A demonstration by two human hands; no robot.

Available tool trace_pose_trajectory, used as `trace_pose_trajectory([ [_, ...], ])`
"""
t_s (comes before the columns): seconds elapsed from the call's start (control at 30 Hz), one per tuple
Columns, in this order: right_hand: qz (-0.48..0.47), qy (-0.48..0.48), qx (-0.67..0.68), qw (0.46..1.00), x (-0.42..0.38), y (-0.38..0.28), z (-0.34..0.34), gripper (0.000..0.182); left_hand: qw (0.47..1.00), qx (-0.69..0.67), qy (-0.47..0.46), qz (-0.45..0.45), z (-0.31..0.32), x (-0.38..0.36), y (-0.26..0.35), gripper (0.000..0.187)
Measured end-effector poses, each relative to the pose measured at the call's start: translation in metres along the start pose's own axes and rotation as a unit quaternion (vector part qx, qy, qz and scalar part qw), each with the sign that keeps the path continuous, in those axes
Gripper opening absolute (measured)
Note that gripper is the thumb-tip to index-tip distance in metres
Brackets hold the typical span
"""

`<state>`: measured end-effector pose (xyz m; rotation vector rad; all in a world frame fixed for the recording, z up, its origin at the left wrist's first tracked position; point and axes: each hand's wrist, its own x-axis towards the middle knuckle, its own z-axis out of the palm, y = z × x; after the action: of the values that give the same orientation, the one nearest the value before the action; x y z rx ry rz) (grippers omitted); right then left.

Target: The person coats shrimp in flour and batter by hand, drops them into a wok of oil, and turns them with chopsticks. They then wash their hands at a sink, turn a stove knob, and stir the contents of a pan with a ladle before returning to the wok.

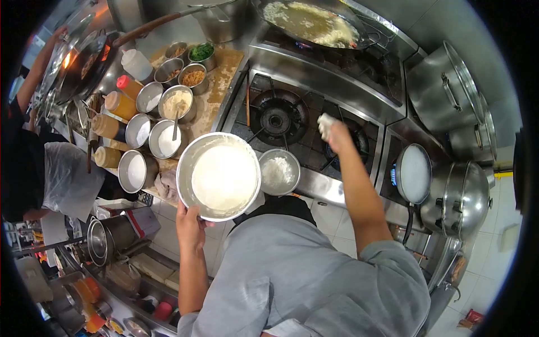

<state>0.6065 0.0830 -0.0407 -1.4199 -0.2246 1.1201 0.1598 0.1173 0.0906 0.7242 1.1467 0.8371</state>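
My left hand [191,227] is closed on the near rim of a large metal bowl [183,163] holding smooth, pale batter [224,177]. Stretched forward over the right front burner [353,143], my right hand [335,136] looks closed and slightly blurred. Its fingertips are white with batter or flour, and whether a coated piece sits in them is hard to make out. A smaller metal bowl of white flour [278,170] stands just right of the batter bowl. Beyond the burners, a wok of oil [309,23] has pale batter bits frying in it.
Metal containers of seasonings [167,139] and squeeze bottles [119,105] crowd the counter at left. A pan of whitish liquid [414,173] sits over a blue flame at right, near large steel pots [443,84]. Another person's arm [39,70] reaches toward a wok at far left.
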Motion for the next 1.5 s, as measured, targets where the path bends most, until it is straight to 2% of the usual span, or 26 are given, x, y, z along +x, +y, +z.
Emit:
trace_pose_trajectory([
  [0.03,-0.001,0.010,-0.161,0.987,-0.010,0.030,-0.002,0.020,1.000,0.011,-0.004,-0.004,-0.002,0.002,0.002,0.044],
  [0.07,0.001,0.019,-0.319,0.948,-0.022,0.054,-0.003,0.023,1.000,0.023,-0.007,-0.008,-0.005,0.002,0.005,0.044],
  [0.13,0.000,0.054,-0.459,0.887,-0.058,0.076,0.015,0.031,0.998,0.048,-0.017,-0.020,-0.012,0.005,0.007,0.043],
  [0.2,0.049,0.045,-0.475,0.877,-0.069,0.097,0.025,0.036,0.996,0.076,-0.029,-0.032,-0.021,0.011,0.003,0.041],
  [0.23,-0.026,0.047,-0.520,0.853,-0.069,0.112,0.025,0.036,0.995,0.076,-0.055,-0.036,-0.027,0.013,0.002,0.041],
  [0.33,0.001,0.068,-0.459,0.886,-0.076,0.130,0.029,0.032,0.991,0.075,-0.102,-0.047,-0.035,0.016,0.003,0.041],
  [0.37,-0.017,0.085,-0.471,0.878,-0.077,0.133,0.031,0.025,0.989,0.079,-0.112,-0.049,-0.036,0.016,0.003,0.041],
  [0.5,-0.060,0.165,-0.430,0.886,-0.093,0.145,0.027,0.021,0.981,0.091,-0.154,-0.078,-0.046,0.027,-0.003,0.044],
  [0.6,-0.081,0.182,-0.286,0.937,-0.117,0.164,-0.011,0.023,0.971,0.112,-0.190,-0.092,-0.042,0.030,-0.006,0.045],
  [0.67,-0.024,0.220,-0.236,0.946,-0.185,0.123,0.011,0.025,0.965,0.115,-0.203,-0.122,-0.044,0.039,-0.019,0.047],
  [0.73,-0.043,0.264,-0.167,0.949,-0.223,0.143,-0.022,0.026,0.960,0.115,-0.216,-0.138,-0.037,0.044,-0.025,0.048],
  [0.8,-0.059,0.280,-0.162,0.945,-0.269,0.160,-0.054,0.028,0.955,0.123,-0.229,-0.143,-0.030,0.050,-0.034,0.048],
  [0.87,-0.028,0.351,-0.135,0.926,-0.315,0.192,-0.094,0.027,0.950,0.125,-0.245,-0.146,-0.020,0.058,-0.043,0.047],
  [0.93,-0.061,0.398,-0.073,0.912,-0.374,0.204,-0.100,0.020,0.950,0.109,-0.259,-0.136,-0.003,0.069,-0.052,0.048],
  [0.97,-0.004,0.439,-0.083,0.895,-0.403,0.209,-0.104,0.013,0.952,0.100,-0.255,-0.135,0.006,0.076,-0.060,0.048],
  [1.03,-0.036,0.485,-0.055,0.872,-0.458,0.250,-0.124,0.011,0.955,0.091,-0.251,-0.127,0.026,0.094,-0.074,0.050],
  [1.1,-0.003,0.551,0.006,0.834,-0.515,0.296,-0.137,0.014,0.958,0.071,-0.260,-0.094,0.050,0.112,-0.083,0.048],
  [1.17,0.009,0.560,-0.122,0.819,-0.576,0.356,-0.154,0.018,0.961,0.070,-0.256,-0.071,0.073,0.131,-0.094,0.046],
  [1.3,0.000,0.639,0.058,0.767,-0.653,0.386,-0.125,0.029,0.969,0.061,-0.235,-0.042,0.104,0.174,-0.117,0.044],
  [1.33,-0.015,0.665,0.130,0.736,-0.662,0.391,-0.116,0.032,0.967,0.054,-0.246,-0.037,0.116,0.184,-0.121,0.044],
  [1.37,-0.040,0.698,0.212,0.683,-0.680,0.407,-0.099,0.034,0.974,0.030,-0.225,-0.025,0.122,0.189,-0.124,0.044],
  [1.43,-0.007,0.738,0.202,0.644,-0.716,0.434,-0.090,0.019,0.970,0.050,-0.221,-0.089,0.135,0.208,-0.121,0.045],
  [1.47,0.028,0.752,0.163,0.639,-0.732,0.448,-0.090,0.011,0.953,0.057,-0.288,-0.074,0.139,0.223,-0.127,0.048],
  [1.5,0.078,0.758,0.096,0.640,-0.749,0.466,-0.094,0.005,0.940,0.057,-0.330,-0.059,0.143,0.203,-0.113,0.051],
])
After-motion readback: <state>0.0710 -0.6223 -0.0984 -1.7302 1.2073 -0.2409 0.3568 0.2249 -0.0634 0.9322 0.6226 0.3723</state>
